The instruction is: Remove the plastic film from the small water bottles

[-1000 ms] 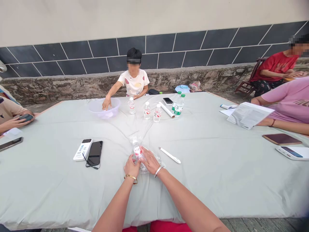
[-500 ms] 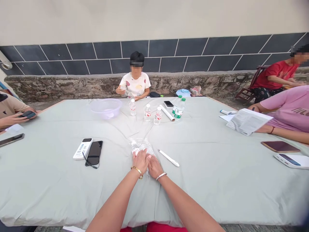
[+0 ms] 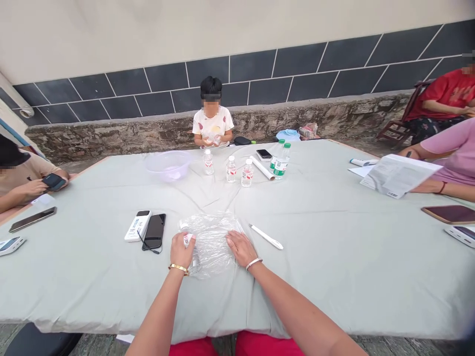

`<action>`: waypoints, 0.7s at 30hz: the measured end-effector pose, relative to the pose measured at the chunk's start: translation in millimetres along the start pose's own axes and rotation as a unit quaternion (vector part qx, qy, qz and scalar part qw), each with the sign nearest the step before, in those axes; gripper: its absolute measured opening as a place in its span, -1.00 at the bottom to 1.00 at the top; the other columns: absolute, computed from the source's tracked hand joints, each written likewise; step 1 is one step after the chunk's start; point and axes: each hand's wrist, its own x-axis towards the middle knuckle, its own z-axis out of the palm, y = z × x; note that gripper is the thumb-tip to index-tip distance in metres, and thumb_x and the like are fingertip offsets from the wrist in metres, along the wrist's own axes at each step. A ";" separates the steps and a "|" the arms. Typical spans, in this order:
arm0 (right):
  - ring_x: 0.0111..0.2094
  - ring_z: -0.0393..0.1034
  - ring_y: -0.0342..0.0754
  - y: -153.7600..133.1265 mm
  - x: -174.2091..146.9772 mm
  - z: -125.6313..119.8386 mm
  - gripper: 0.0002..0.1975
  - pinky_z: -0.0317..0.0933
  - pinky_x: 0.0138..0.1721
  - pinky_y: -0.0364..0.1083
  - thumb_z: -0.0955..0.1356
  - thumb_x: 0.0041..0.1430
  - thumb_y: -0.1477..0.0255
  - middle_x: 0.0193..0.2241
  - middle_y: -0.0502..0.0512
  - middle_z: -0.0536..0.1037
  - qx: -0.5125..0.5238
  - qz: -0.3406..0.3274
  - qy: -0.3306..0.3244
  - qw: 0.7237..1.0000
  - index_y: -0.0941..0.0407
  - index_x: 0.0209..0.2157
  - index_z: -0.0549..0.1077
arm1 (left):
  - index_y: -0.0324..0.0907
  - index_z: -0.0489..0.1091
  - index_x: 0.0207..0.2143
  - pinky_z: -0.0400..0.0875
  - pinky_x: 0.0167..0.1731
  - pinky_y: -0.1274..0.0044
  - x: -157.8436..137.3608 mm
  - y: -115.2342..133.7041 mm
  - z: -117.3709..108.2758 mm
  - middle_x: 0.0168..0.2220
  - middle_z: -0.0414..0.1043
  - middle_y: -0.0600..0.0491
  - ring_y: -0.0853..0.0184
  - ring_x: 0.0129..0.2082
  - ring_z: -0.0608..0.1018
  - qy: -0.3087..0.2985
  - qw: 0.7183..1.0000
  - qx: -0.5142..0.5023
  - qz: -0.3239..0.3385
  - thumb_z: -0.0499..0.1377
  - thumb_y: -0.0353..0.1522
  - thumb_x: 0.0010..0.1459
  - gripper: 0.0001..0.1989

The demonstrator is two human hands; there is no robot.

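Head view | left fingers (image 3: 192,243) grasp bottle (image 3: 196,260), label (image 3: 186,239) illegible | right fingers (image 3: 233,239) spread on clear film (image 3: 214,247)

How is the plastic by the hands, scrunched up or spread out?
Spread out, but wrinkly: the plastic lies in a wide, thin sheet on the table, between the left hand and right hand.

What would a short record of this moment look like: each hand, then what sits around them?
Left hand: grips a small white-capped bottle, lying with its cap pointing away
Right hand: flat on the right side of clear plastic film
Beside right hand: white pen-shaped tool
Left of left hand: black smartphone
Far side: lavender basin, three upright white-capped bottles, two green-capped bottles
Unclear: whether bottle lies on film or inside it
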 end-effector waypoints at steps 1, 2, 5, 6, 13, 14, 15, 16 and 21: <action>0.20 0.05 -0.02 0.1 0.3 0.1 -0.45 -0.17 0.21 0.11 -0.02 0.29 0.15 0.12 0.11 0.31 -0.003 0.000 -0.001 1.000 0.07 0.04 0.36 | -0.18 0.32 -0.05 0.18 0.08 0.36 -2.5 -1.2 5.0 0.08 0.23 -0.15 0.13 0.14 0.25 -0.010 1.000 0.012 -0.005 0.07 -0.14 0.04 -0.54; 0.20 0.05 -0.02 0.0 0.5 0.5 -0.45 -0.17 0.21 0.11 -0.02 0.29 0.15 0.13 0.11 0.30 -0.006 0.000 -0.003 1.000 0.08 0.04 0.36 | -0.17 0.29 -0.01 0.16 0.09 0.35 -5.2 -4.0 9.2 0.14 0.14 -0.15 0.12 0.18 0.20 -0.014 1.000 0.020 -0.012 0.10 -0.14 0.02 -0.51; 0.20 0.04 -0.01 -0.6 1.0 2.2 -0.46 -0.18 0.22 0.10 -0.01 0.29 0.15 0.13 0.11 0.30 -0.008 0.002 -0.004 1.000 0.09 0.05 0.36 | -0.08 0.21 0.08 0.15 0.10 0.39 -11.4 -21.8 12.0 0.23 0.02 -0.08 0.18 0.20 0.18 -0.007 1.000 0.000 -0.026 0.10 -0.21 0.05 -0.49; 0.20 0.05 -0.01 -0.4 1.0 2.7 -0.46 -0.18 0.22 0.10 0.00 0.29 0.16 0.13 0.12 0.30 -0.006 0.002 -0.002 1.000 0.10 0.04 0.36 | -0.08 0.18 0.10 0.17 0.09 0.41 -11.9 -29.4 9.8 0.21 0.07 -0.07 0.20 0.18 0.21 -0.005 0.999 -0.015 -0.039 0.08 -0.22 0.07 -0.49; 0.15 0.12 0.04 -0.9 3.2 -10.4 -0.55 -0.05 0.16 0.12 0.11 0.24 0.22 0.10 0.20 0.32 0.017 -0.028 0.074 0.997 0.13 -0.03 0.41 | -0.21 0.11 0.13 0.35 -0.09 0.49 -8.5 -59.0 -5.2 0.02 0.35 -0.13 0.28 -0.08 0.49 -0.024 0.981 -0.128 -0.145 0.02 -0.16 0.11 -0.44; 0.15 0.13 0.06 -6.6 4.8 -14.4 -0.60 -0.08 0.16 0.14 0.14 0.22 0.25 0.09 0.19 0.33 0.006 -0.038 0.090 0.995 0.11 -0.06 0.43 | -0.20 0.12 0.12 0.35 -0.10 0.50 -8.7 -59.0 -5.2 0.03 0.35 -0.13 0.28 -0.08 0.49 -0.026 0.981 -0.129 -0.146 0.01 -0.15 0.12 -0.45; 0.13 0.14 0.07 -15.0 6.8 -17.7 -0.64 -0.11 0.17 0.16 0.17 0.20 0.29 0.08 0.18 0.34 -0.007 -0.047 0.105 0.993 0.09 -0.09 0.45 | -0.19 0.13 0.12 0.35 -0.09 0.50 -8.9 -58.5 -4.9 0.04 0.34 -0.13 0.28 -0.07 0.48 -0.026 0.981 -0.125 -0.147 0.01 -0.15 0.13 -0.46; 0.11 0.16 0.08 -25.9 9.1 -19.5 -0.67 -0.12 0.16 0.16 0.19 0.18 0.34 0.05 0.16 0.37 -0.017 -0.055 0.112 0.992 0.07 -0.12 0.47 | -0.18 0.14 0.12 0.34 -0.09 0.50 -9.1 -58.0 -4.6 0.05 0.34 -0.12 0.28 -0.06 0.48 -0.027 0.982 -0.117 -0.149 0.00 -0.16 0.13 -0.47; -0.01 0.26 0.04 -99.0 20.4 1.8 -0.67 0.02 0.06 0.11 0.20 0.18 0.35 -0.09 0.10 0.48 0.010 -0.051 0.024 0.998 0.00 -0.05 0.41 | -0.12 0.19 0.11 0.29 0.00 0.52 -8.9 -59.4 -2.6 0.10 0.32 0.01 0.31 0.08 0.37 -0.021 0.987 -0.098 -0.126 -0.10 -0.24 0.20 -0.56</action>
